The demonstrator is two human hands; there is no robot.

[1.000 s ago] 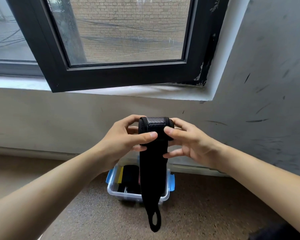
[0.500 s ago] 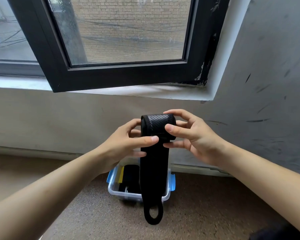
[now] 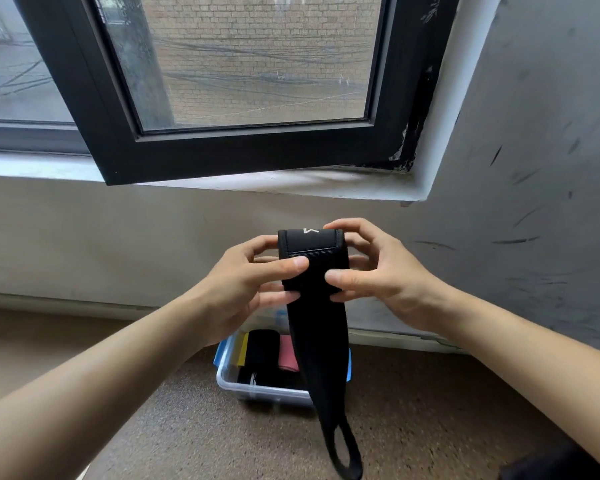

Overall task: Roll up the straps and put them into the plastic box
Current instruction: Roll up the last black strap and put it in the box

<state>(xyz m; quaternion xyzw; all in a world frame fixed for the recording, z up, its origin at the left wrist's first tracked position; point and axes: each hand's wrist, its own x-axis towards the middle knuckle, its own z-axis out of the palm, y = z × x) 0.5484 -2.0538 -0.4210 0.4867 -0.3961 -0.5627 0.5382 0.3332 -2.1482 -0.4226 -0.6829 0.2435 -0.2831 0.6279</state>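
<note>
Both hands, left hand (image 3: 243,282) and right hand (image 3: 378,271), pinch the half-rolled strap (image 3: 312,258) with curled fingers; if either thumb slips, the roll may spring loose above the plastic box (image 3: 257,388).

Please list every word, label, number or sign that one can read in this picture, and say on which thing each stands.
On the black strap: a small white mark like "V" on the rolled top, partly hidden; no word readable.
On the window frame, upper right: faint pale scrawl, too blurred to read.
On the plastic box and its contents: no text readable.
</note>
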